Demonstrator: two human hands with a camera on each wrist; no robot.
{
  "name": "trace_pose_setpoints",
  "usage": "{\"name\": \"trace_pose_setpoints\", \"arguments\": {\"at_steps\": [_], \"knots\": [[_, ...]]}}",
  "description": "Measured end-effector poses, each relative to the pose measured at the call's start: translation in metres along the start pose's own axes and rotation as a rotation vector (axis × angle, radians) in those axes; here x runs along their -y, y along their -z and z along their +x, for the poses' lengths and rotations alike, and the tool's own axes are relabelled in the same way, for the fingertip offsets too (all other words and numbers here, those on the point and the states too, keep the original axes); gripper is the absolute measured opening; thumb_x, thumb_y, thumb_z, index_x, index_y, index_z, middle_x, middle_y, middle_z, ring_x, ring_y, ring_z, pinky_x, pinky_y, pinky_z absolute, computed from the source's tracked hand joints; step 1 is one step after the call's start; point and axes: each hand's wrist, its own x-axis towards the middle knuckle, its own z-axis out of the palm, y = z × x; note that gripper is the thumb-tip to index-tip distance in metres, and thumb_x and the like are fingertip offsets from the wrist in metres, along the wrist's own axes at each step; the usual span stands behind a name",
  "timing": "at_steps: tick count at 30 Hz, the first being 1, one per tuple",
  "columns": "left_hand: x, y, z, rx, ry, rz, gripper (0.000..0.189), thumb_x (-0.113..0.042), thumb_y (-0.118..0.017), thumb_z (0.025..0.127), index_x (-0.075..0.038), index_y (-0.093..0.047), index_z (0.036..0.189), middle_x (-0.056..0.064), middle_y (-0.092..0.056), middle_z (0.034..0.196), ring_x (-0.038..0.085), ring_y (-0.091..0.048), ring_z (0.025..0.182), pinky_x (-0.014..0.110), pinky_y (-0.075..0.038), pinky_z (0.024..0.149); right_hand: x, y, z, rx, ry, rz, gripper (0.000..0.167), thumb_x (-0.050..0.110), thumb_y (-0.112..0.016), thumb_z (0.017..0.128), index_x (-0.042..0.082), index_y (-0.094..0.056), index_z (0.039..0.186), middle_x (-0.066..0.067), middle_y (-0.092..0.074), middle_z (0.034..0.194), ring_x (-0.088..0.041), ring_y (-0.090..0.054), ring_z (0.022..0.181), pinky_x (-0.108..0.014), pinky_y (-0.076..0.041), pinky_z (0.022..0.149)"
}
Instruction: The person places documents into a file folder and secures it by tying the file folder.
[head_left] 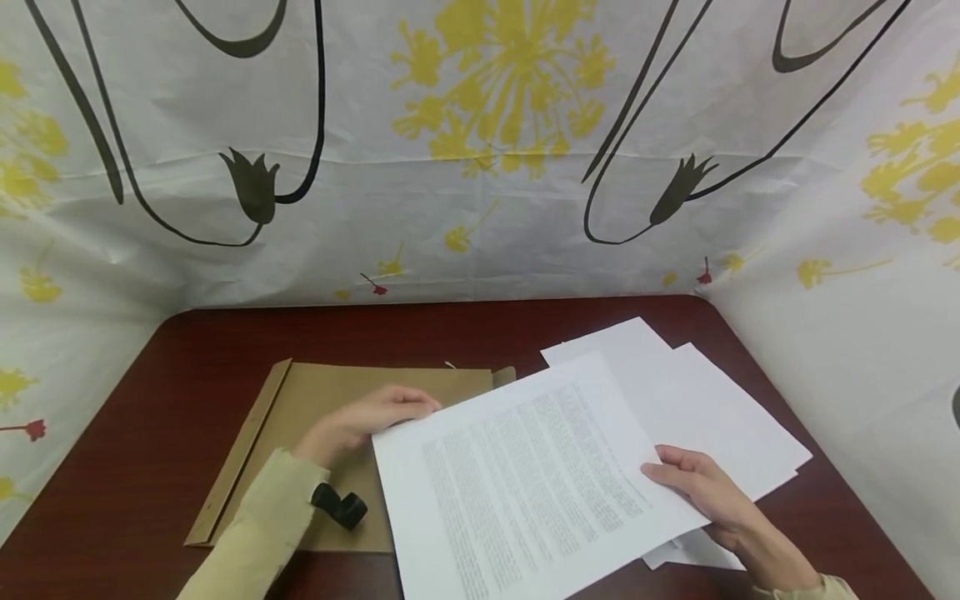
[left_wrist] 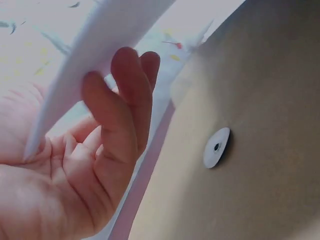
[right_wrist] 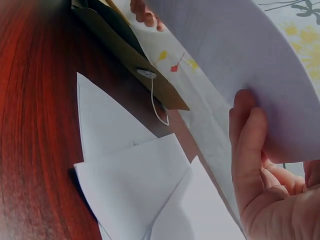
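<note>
A white sheet of printed paper [head_left: 517, 467] spans the space between both hands, tilted, its text side facing up. My left hand [head_left: 378, 417] pinches its upper left edge; in the left wrist view the fingers [left_wrist: 131, 85] curl against the back of the paper. On the opposite side, my right hand [head_left: 701, 492] grips the right edge, thumb on top, with fingers [right_wrist: 250, 135] behind it in the right wrist view. Beneath the left hand and partly covered by the sheet lies a brown kraft document envelope [head_left: 322, 400]. A white round button [left_wrist: 217, 148] sits on the envelope.
Several loose white papers [head_left: 720, 408] overlap on the right of the dark red wooden table [head_left: 120, 467]. A white string [right_wrist: 153, 100] hangs from a button on the envelope. Patterned white cloth [head_left: 465, 242] surrounds the table at the back and sides.
</note>
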Motion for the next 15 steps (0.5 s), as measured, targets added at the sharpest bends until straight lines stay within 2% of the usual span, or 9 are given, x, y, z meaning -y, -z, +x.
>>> {"name": "trace_pose_setpoints", "arguments": {"at_steps": [5, 9, 15], "knots": [[0.007, 0.002, -0.013, -0.01, -0.012, -0.216, 0.04, -0.024, -0.048, 0.097, 0.008, -0.054, 0.12, 0.006, -0.065, 0.094, 0.014, -0.061, 0.074, 0.028, -0.051, 0.063, -0.001, 0.006, -0.004, -0.028, 0.0, 0.038, 0.022, 0.013, -0.047, 0.098, 0.004, -0.055, 0.115, -0.004, -0.069, 0.095, -0.024, -0.069, 0.081, -0.037, -0.055, 0.066], [0.013, -0.003, -0.022, -0.005, -0.008, -0.371, 0.027, -0.018, -0.05, 0.096, 0.002, -0.055, 0.112, 0.006, -0.064, 0.09, 0.015, -0.063, 0.074, 0.028, -0.053, 0.064, -0.001, 0.009, -0.007, -0.086, 0.002, 0.051, 0.018, 0.013, -0.048, 0.097, 0.011, -0.058, 0.111, -0.003, -0.069, 0.093, -0.023, -0.069, 0.079, -0.035, -0.055, 0.065], [0.018, -0.018, -0.033, 0.082, -0.026, -0.458, 0.016, -0.008, -0.052, 0.093, -0.004, -0.054, 0.108, 0.006, -0.065, 0.086, 0.015, -0.064, 0.075, 0.029, -0.054, 0.067, -0.003, 0.009, -0.009, -0.176, -0.005, 0.04, 0.02, 0.016, -0.049, 0.097, 0.01, -0.056, 0.114, -0.001, -0.069, 0.093, -0.021, -0.069, 0.081, -0.033, -0.055, 0.067]]}}
